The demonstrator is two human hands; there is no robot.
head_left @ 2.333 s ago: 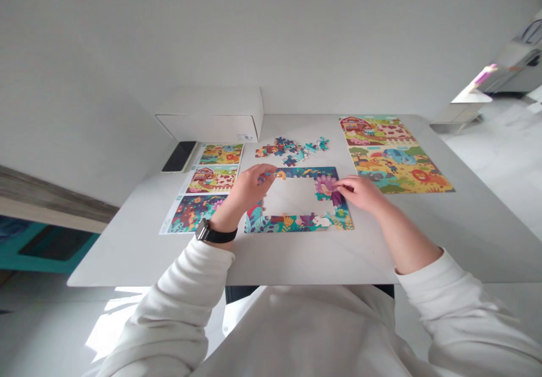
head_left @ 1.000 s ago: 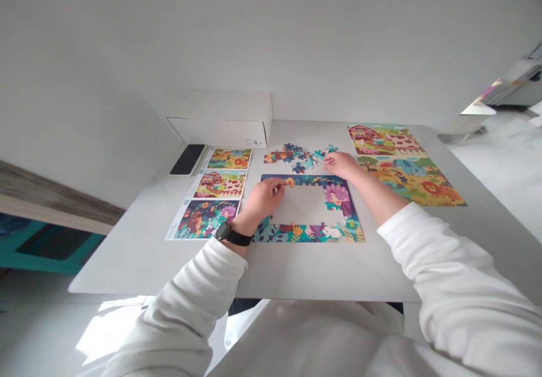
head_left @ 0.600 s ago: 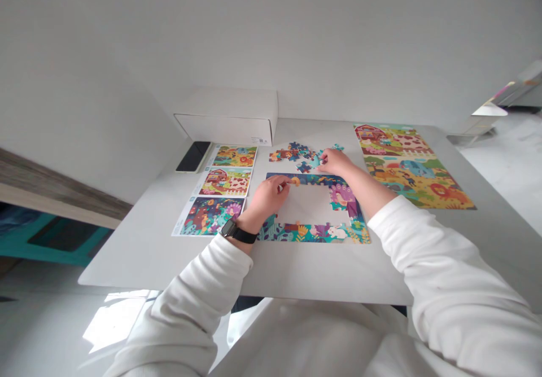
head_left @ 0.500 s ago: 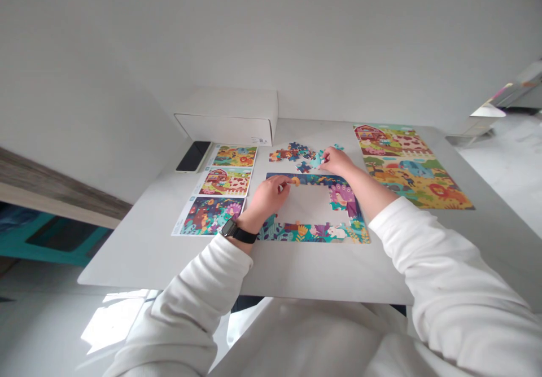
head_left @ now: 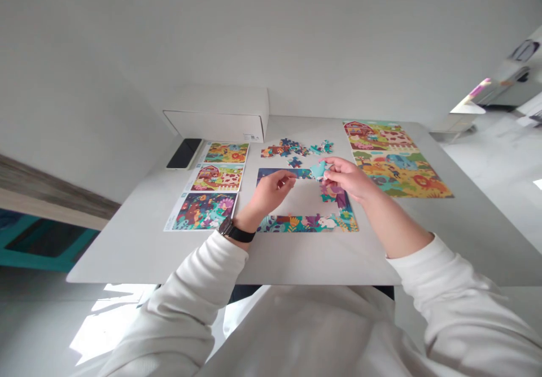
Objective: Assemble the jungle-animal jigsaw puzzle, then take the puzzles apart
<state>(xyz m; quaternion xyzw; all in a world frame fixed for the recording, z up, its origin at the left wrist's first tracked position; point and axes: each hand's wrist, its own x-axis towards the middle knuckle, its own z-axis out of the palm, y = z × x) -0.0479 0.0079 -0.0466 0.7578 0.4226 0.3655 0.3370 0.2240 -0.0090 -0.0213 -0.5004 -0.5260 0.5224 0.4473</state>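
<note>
One broad pale wall (head_left: pixel 339 44) behind everything, and up against it a white table (head_left: pixel 322 258), stretching right across the view. Glossy floor (head_left: pixel 503 168) off to the right, bright sunlight splashed low on the left, a teal unit (head_left: pixel 84 247) out at the far left edge.

Over to the hands now! Left hand (head_left: pixel 269 192) out above the left side of a partly assembled jigsaw (head_left: pixel 296 223), fingers curled in towards the thumb, impossible to tell about anything between the tips. Right hand (head_left: pixel 349 178) at the upper right, thumb and fingers pinched tight on a turquoise jigsaw piece (head_left: pixel 317 170), right over the top border. Colourful border all round, pale tabletop showing through the middle.

In the way: both hands, hiding much of the left side and part of the upper right. Then a long white box (head_left: pixel 215 124) at the back left; a safari puzzle (head_left: pixel 402 174) and a farm puzzle (head_left: pixel 379 135) at the right; a sheet of three printed pictures (head_left: pixel 215 178) to the left; a phone (head_left: pixel 184 153) just beside that; a black watch (head_left: pixel 231 229) on the left wrist. Smallest of all, loose jigsaw pieces (head_left: pixel 285 147), scattered just behind the border.
</note>
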